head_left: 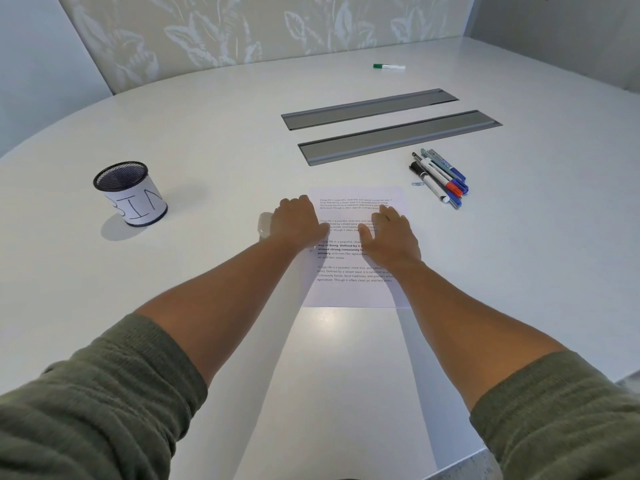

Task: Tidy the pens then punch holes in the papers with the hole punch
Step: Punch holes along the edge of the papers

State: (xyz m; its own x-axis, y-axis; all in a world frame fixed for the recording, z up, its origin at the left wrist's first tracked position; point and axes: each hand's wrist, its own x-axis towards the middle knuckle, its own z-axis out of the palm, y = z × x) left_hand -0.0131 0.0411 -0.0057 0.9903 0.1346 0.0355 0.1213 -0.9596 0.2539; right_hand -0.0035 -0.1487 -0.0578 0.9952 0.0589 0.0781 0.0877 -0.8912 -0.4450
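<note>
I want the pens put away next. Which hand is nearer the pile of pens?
Right. The right hand lies flat on the printed paper, just below-left of the pile of pens. The left hand is at the paper's left edge, farther away.

Under my left hand (298, 219), at left edge of paper (356, 292): pale object (264, 227) mostly hidden, identity unclear. My right hand (391, 237) covers paper's mid text. Remaining print blurred, barely legible.
</note>
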